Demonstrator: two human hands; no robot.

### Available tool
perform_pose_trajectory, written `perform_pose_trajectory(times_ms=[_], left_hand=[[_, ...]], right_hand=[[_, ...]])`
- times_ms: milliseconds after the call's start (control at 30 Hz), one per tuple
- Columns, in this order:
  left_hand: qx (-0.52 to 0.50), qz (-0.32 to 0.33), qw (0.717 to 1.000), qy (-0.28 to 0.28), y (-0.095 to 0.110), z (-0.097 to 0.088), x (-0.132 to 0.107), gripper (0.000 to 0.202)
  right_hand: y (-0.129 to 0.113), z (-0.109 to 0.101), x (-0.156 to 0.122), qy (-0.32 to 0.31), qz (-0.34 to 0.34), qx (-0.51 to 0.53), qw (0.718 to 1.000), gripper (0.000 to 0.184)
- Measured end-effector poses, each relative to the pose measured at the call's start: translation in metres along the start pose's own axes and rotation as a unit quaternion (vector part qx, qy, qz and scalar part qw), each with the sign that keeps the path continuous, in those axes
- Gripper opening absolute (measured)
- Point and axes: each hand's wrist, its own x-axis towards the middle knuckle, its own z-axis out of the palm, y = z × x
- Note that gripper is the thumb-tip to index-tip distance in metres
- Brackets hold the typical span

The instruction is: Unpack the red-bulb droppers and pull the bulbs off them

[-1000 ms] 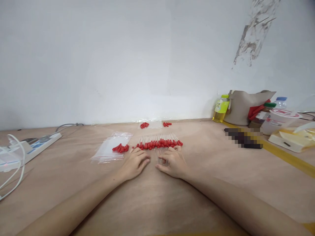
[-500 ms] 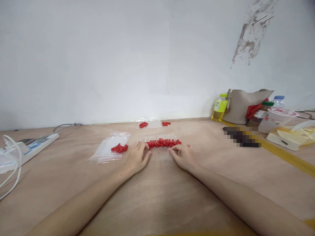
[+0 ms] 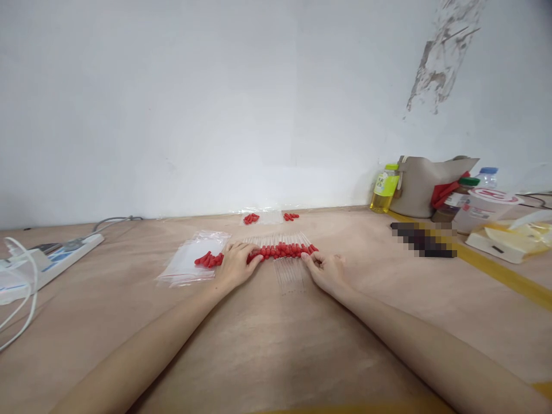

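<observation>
A row of thin glass droppers with red rubber bulbs (image 3: 282,249) lies side by side in front of me, their clear tubes (image 3: 276,238) pointing to the wall. More clear tubes (image 3: 290,276) stretch toward me from the row. My left hand (image 3: 236,264) rests over the row's left end, fingers stretched forward and thumb apart, touching the bulbs. At the right end, my right hand (image 3: 326,269) has its thumb and forefinger closed on a bulb end of a dropper; the fingertips are partly hidden. Loose red bulbs (image 3: 209,260) lie left of my left hand on clear plastic bags (image 3: 185,267).
Small piles of red bulbs (image 3: 250,219) lie near the wall on clear plastic. A power strip (image 3: 73,259) with white cables is at the left. To the right stand a yellow-liquid bottle (image 3: 383,190), a grey bag (image 3: 416,187), a lidded tub (image 3: 489,211) and a tissue pack (image 3: 513,241).
My left hand has shifted slightly left and away from me along the row. My right hand has moved a little right, to the row's right end.
</observation>
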Motion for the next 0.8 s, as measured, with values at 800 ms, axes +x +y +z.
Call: perform_pose_trajectory(times_ms=[800], left_hand=[[-0.378,-0.021,0.925,0.004,0.003,-0.01,-0.054,0.016]], right_hand=[[-0.009,-0.002,-0.011,-0.009,-0.348,-0.017,0.937,0.056]])
